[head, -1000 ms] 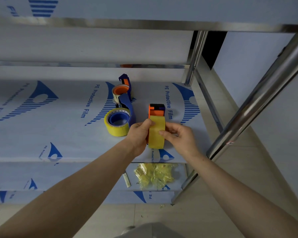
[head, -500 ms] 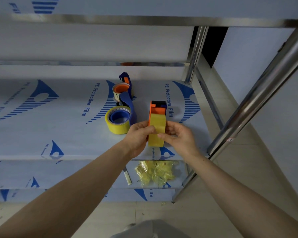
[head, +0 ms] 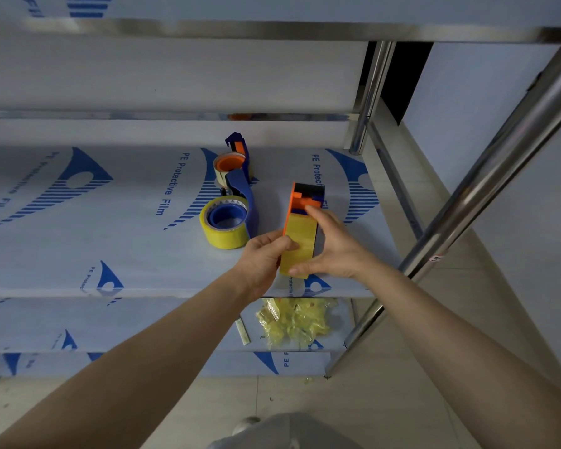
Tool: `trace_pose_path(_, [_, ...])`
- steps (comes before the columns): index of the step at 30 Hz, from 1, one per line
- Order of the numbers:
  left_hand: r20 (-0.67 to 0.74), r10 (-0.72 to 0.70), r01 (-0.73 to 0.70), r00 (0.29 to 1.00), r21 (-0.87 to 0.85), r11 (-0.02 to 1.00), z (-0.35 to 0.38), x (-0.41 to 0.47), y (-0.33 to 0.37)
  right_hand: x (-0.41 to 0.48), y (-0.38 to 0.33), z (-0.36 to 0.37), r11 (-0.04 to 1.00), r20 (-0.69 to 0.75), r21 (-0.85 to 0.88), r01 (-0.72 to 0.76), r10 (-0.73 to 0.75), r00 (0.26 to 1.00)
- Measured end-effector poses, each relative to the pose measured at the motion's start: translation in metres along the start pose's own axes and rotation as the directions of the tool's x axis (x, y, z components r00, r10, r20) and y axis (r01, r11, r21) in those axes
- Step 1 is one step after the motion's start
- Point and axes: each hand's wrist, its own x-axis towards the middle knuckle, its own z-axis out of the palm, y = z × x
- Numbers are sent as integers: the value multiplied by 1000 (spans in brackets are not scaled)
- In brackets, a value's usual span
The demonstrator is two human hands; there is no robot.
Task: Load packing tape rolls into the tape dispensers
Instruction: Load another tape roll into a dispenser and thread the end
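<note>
A steel shelf (head: 110, 247) covered in white film with blue printing fills the middle of the frame. A thick shiny post (head: 486, 196) slants down the right side, and a lower shelf (head: 143, 322) shows beneath the front edge. Your two forearms come up from the bottom corners and meet right of centre, over the front edge of the shelf, where you hold an orange dispenser (head: 305, 194) with a yellow tape roll (head: 300, 244) set in it, seen edge-on. Your left hand (head: 263, 257) pinches the roll from its left side, thumb across the yellow band and fingers curled behind. Your right hand (head: 334, 251) wraps round the dispenser from the right, with the thumb under the near end of the roll and the forefinger stretched up onto the orange front part. Your hands cover the hub, so I cannot tell whether the roll is fully seated. Just left of your left hand a blue dispenser (head: 245, 202) lies on the shelf with a second yellow roll (head: 224, 234) on its blue hub. Beyond it, toward the back of the shelf, another blue dispenser (head: 237, 147) carries a pale roll (head: 229, 166) on an orange hub. On the lower shelf, under your hands, lies a crumpled wad of yellow tape (head: 293, 322), with a small pale strip (head: 243, 332) just to its left.
</note>
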Motion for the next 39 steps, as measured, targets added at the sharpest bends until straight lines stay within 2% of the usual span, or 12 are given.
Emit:
trace_pose_path(2, [-11, -10, 10, 1000, -4, 1000, -1, -1, 0, 5, 1, -2, 993, 82, -113, -12, 21, 996])
trace_pose_path(6, [-69, -5, 4, 998, -22, 1000, 2, -2, 0, 7, 0, 1, 986, 27, -169, -10, 15, 1000])
trace_pose_path(11, [-147, -9, 2, 989, -51, 999, 7, 0, 3, -5, -1, 15, 884, -73, -451, 119, -170, 983])
trace_pose_path(13, [-160, -9, 1, 987, -51, 999, 7, 0, 5, -9, 2, 22, 864, -94, -486, 136, -206, 974])
trace_pose_path(17, [-129, -22, 16, 991, -51, 999, 6, -2, 3, -7, 9, 15, 984, -101, -148, 98, -113, 988])
trace_pose_path(20, [-103, -17, 11, 995, -55, 998, 4, -3, 2, 2, 11, 1, 1000, -3, -14, 20, -20, 1000])
trace_pose_path(22, [-103, -16, 10, 995, -54, 999, 3, -4, 1, 6, 9, -1, 1000, 57, -7, -7, 7, 998])
trace_pose_path(24, [-121, -20, 14, 992, -47, 999, 2, -4, 2, 7, 7, 1, 997, 33, -74, -15, 17, 999])
trace_pose_path(30, [-177, -21, 11, 984, -58, 998, 4, -3, 5, -9, 5, 25, 906, -101, -390, 166, -221, 970])
trace_pose_path(32, [-165, -32, 22, 986, -59, 998, 4, -3, 5, -11, 9, 26, 925, -96, -335, 181, -225, 970])
trace_pose_path(36, [-100, -37, 31, 994, -58, 998, 3, -5, 5, -4, 8, 10, 997, -30, -60, 49, -51, 998])
trace_pose_path(39, [-77, -32, 29, 996, -39, 999, 1, -6, 5, 0, 3, 5, 998, 51, 56, 7, -10, 999])
